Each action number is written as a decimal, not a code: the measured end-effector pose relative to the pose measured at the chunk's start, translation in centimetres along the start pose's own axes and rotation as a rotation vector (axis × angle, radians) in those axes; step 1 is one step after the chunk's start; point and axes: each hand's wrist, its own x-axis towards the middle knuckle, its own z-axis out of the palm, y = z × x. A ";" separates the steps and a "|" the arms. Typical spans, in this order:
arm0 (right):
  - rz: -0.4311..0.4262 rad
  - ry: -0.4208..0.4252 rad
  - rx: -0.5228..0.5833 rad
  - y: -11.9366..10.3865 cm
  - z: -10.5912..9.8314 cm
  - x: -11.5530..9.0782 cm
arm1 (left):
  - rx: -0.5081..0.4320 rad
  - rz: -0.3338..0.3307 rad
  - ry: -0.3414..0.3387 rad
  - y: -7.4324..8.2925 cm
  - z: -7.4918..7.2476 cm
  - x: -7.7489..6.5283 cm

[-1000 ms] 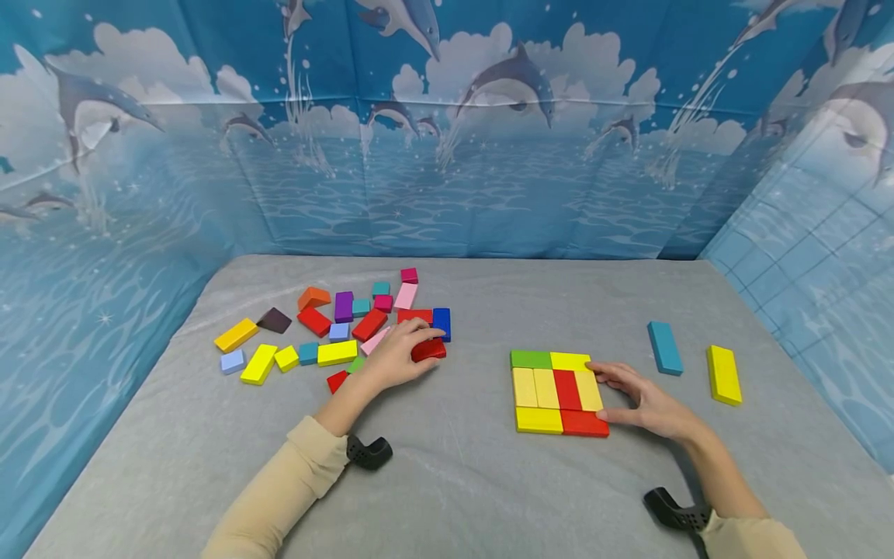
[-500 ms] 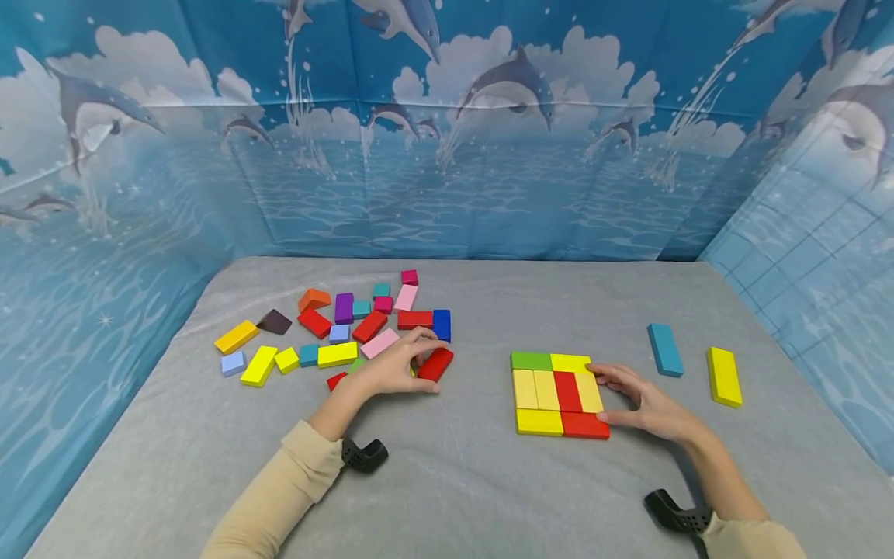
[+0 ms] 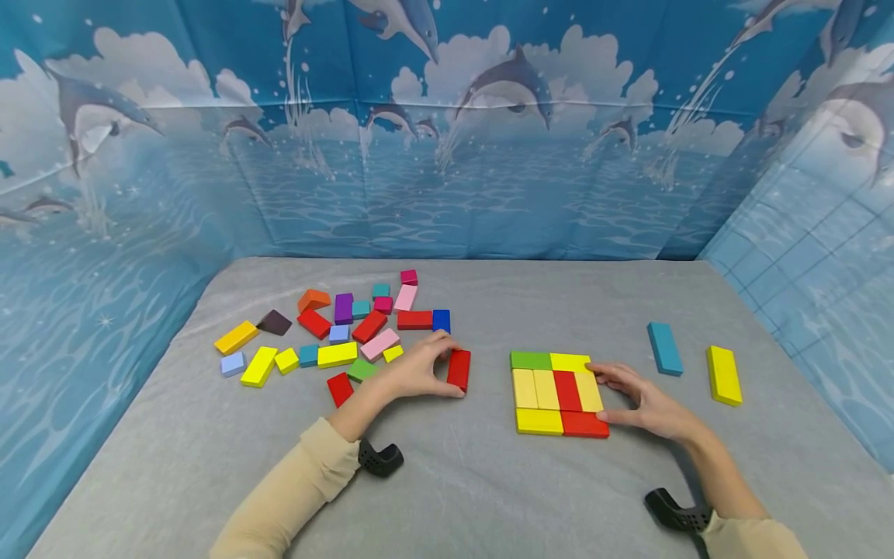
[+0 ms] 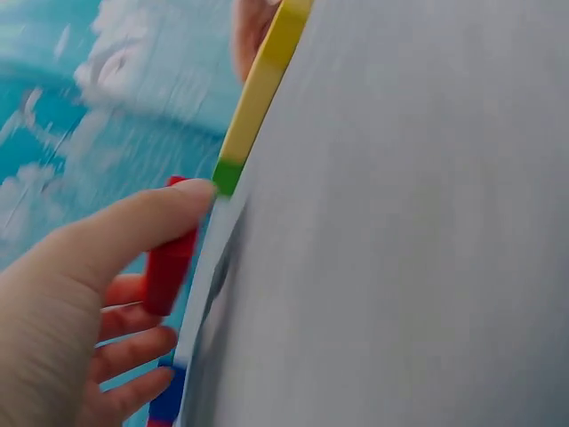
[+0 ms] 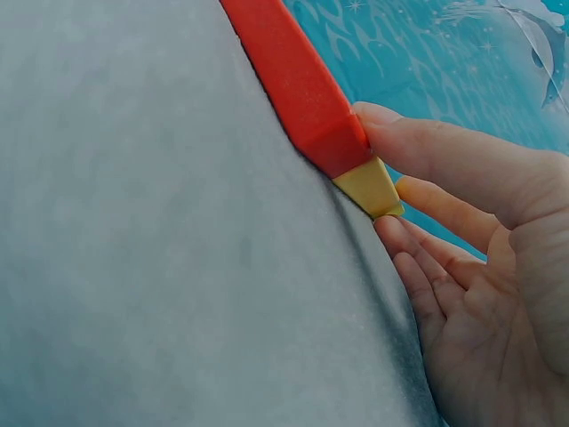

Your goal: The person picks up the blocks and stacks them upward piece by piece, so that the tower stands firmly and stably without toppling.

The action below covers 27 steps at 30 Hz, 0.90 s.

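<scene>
Between thumb and fingers my left hand (image 3: 417, 368) pinches a red block (image 3: 459, 370), its long side pointing away from me. In the left wrist view the same red block (image 4: 169, 271) appears held off the table surface. To its right lies a flat rectangle of fitted blocks (image 3: 547, 388): green and yellow along the far row, pale yellow and red in the middle, yellow and red in front. My right hand (image 3: 653, 404) touches the right side of this rectangle with thumb and fingertips. The right wrist view shows the thumb against the red corner block (image 5: 311, 98).
Many loose coloured blocks lie scattered on the left, including a yellow block (image 3: 337, 353), a blue block (image 3: 441, 321) and a purple block (image 3: 344, 308). A teal block (image 3: 665, 348) and a yellow plank (image 3: 724, 376) lie at the right. Dolphin-print curtains (image 3: 447, 178) surround the grey table (image 3: 447, 497).
My left hand has drawn the red block out from the loose pile, moved it right and turned it lengthwise. My right hand has stayed at the rectangle's right side.
</scene>
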 end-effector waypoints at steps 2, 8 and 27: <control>-0.001 -0.002 0.000 0.0 0.0 0.0 | 0.016 0.011 0.015 1.0 0.7 0.8; -0.008 -0.002 0.003 0.2 0.0 0.0 | 0.049 0.038 0.022 4.3 3.2 3.7; -0.067 -0.012 0.059 0.5 -0.3 -0.1 | 0.447 0.047 -0.020 10.1 9.0 8.9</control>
